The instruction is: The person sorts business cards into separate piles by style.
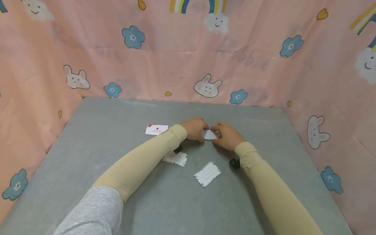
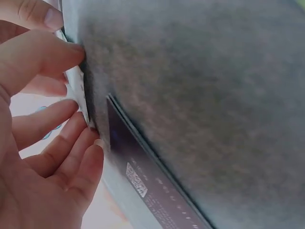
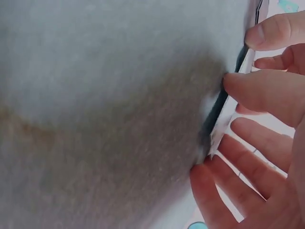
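Observation:
Near the far middle of the table, a small white card (image 1: 210,134) with printed text sits between both hands. My left hand (image 1: 193,128) pinches its left side, and my right hand (image 1: 228,136) pinches its right side. In the left wrist view, thumb and fingers of the left hand (image 2: 52,157) meet the pale card edge (image 2: 76,88). The right wrist view shows the right hand (image 3: 267,157) holding the same thin edge (image 3: 221,126). Beside the left hand lies a dark card (image 2: 147,191) with a QR code. How many layers the held card has, I cannot tell.
A white card with red corner (image 1: 154,128) lies left of the left hand. Under the left forearm, a leaf-bordered card (image 1: 178,160) is partly hidden. Another leaf-bordered card (image 1: 207,174) lies nearer on the grey table (image 1: 166,209). Pink patterned cloth (image 1: 160,62) surrounds the table.

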`<act>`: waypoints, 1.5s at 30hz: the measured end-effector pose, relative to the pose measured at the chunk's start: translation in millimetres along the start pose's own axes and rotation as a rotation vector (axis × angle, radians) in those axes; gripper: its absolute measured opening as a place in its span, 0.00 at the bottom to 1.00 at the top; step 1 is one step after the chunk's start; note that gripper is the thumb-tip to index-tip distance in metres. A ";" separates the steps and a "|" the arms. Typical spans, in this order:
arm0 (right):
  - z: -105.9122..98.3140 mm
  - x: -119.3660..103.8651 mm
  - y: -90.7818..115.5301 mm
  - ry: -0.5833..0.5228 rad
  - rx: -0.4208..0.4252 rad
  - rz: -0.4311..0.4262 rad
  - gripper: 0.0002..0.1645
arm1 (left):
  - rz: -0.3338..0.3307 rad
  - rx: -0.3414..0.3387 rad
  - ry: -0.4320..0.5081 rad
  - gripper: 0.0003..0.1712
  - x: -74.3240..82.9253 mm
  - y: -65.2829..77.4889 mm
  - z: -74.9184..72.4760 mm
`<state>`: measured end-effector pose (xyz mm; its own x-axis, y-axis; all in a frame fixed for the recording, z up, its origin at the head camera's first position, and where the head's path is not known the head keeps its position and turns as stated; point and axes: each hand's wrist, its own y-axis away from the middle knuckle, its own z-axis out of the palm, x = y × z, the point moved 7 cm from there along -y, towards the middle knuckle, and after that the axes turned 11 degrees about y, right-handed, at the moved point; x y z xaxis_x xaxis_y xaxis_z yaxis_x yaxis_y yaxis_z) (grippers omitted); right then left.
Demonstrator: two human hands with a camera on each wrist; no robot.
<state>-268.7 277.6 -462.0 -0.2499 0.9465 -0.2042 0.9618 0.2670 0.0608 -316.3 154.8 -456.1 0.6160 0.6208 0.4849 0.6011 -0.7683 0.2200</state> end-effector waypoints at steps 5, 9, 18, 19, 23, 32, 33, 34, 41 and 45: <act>-2.0 -9.3 5.0 0.016 0.036 0.011 0.35 | 0.011 0.046 -0.008 0.37 -3.5 12.5 -1.6; -1.2 -26.2 9.5 0.035 0.083 0.001 0.36 | 0.037 0.070 0.005 0.38 -5.7 31.6 -2.2; 12.1 -90.9 27.1 0.069 0.047 -0.080 0.36 | 0.064 0.038 0.085 0.36 -17.1 89.3 9.0; 14.7 -97.5 28.7 0.071 0.037 -0.094 0.35 | 0.055 0.033 0.089 0.36 -20.7 95.8 11.4; 21.6 -117.0 36.2 0.100 0.025 -0.134 0.36 | 0.055 0.011 0.130 0.39 -30.2 117.8 19.1; 22.9 -134.6 42.6 0.096 0.039 -0.137 0.34 | 0.116 0.019 0.133 0.32 -38.2 144.2 17.2; 23.3 -136.3 42.3 0.098 0.042 -0.142 0.34 | 0.110 0.021 0.132 0.32 -38.7 146.1 16.6; 23.8 -137.9 41.9 0.099 0.042 -0.145 0.33 | 0.100 0.019 0.131 0.32 -38.5 148.1 16.0; 25.8 -145.7 37.1 0.067 0.003 -0.157 0.33 | 0.038 0.024 0.116 0.33 -40.6 156.6 12.7; 22.2 -145.0 31.2 0.039 -0.024 -0.169 0.33 | 0.014 0.060 0.128 0.33 -42.4 158.4 7.2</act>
<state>-200.0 144.7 -452.2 -0.4125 0.8939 -0.1757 0.9028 0.4268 0.0521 -243.6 7.9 -447.9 0.5569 0.5819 0.5927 0.6243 -0.7639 0.1634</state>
